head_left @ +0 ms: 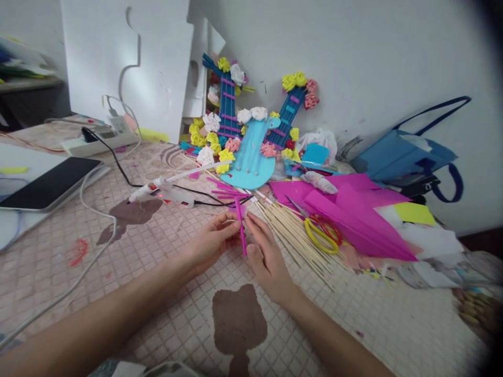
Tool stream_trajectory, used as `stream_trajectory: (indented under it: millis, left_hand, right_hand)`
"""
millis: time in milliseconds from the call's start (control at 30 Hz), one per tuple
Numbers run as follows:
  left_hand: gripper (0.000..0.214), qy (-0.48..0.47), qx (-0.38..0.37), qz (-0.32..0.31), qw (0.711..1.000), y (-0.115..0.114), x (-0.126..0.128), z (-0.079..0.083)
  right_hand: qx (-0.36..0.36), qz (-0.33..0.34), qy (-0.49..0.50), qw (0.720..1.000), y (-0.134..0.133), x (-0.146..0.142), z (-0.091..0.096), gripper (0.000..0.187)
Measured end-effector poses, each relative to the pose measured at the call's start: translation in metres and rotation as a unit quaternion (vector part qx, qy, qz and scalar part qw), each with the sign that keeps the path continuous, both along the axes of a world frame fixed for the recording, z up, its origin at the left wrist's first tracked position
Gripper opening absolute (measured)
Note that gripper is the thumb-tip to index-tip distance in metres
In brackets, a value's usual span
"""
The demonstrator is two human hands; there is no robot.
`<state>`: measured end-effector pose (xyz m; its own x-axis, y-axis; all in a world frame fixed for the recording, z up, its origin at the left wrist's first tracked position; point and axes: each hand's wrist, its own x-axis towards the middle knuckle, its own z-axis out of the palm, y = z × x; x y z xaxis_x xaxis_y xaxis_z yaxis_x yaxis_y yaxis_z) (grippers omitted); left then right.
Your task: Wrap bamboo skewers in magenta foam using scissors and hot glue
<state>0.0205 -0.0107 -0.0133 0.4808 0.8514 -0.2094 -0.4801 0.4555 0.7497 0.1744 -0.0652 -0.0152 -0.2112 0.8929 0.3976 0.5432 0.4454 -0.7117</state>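
Note:
My left hand (214, 241) and my right hand (267, 254) meet at the middle of the mat. Together they pinch a thin pink paper-wrapped stick (240, 222) that stands nearly upright between the fingertips. The left fingers close on its middle from the left. My right thumb and fingers press it from the right and lower down. A small pink paper piece (238, 209) lies just behind the stick.
A white glue gun (161, 192) with black cord lies behind the hands. Bamboo skewers (294, 230), yellow-handled scissors (320, 235) and pink paper sheets (353, 209) lie to the right. Blue paper guitars with paper flowers (251, 141) lean at the wall. A phone (49, 183) and power strip (98, 141) sit left.

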Motion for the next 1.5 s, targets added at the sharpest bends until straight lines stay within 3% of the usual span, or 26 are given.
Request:
stream_trajectory:
  millis: [300,433,500,633,767,900,1133,1300,1367,1500]
  left_hand:
    - [0.021,-0.003,-0.007,-0.021,1.0,0.0,0.0,0.001]
    - [0.018,-0.032,-0.026,-0.07,0.997,-0.002,0.001,0.003]
    - [0.017,-0.047,-0.034,-0.108,0.993,-0.004,0.0,0.006]
    - [0.019,-0.065,-0.059,-0.175,0.981,-0.007,0.0,0.011]
    - [0.021,-0.068,-0.088,-0.22,0.969,-0.009,-0.001,0.009]
    - [0.015,-0.047,-0.086,-0.252,0.963,-0.009,-0.003,0.006]
    - [0.016,-0.018,-0.077,-0.274,0.959,-0.011,-0.002,0.003]
    - [0.017,-0.035,-0.075,-0.281,0.956,-0.009,-0.002,0.001]
    - [0.015,-0.04,-0.07,-0.283,0.956,-0.009,-0.003,0.0]
    - [0.017,-0.041,-0.079,-0.286,0.954,-0.01,-0.003,0.001]
  right_hand:
    - [0.008,0.025,-0.004,1.0,-0.002,-0.001,0.003,0.05]
    - [-0.016,-0.044,0.128,0.991,0.004,0.002,0.005,0.04]
    - [-0.092,-0.066,0.222,0.968,0.008,0.003,0.006,0.032]
    - [-0.261,-0.003,0.384,0.886,0.013,0.004,0.006,0.024]
    - [-0.309,0.023,0.456,0.834,0.014,0.006,0.01,0.02]
    - [-0.321,0.025,0.456,0.829,0.013,0.007,0.015,0.025]
    - [-0.33,0.006,0.42,0.845,0.013,0.004,0.019,0.039]
    - [-0.354,0.049,0.484,0.799,0.016,0.011,0.014,0.056]
    - [-0.35,0.054,0.495,0.793,0.017,0.013,0.014,0.051]
    - [-0.331,0.04,0.473,0.815,0.015,0.014,0.016,0.031]
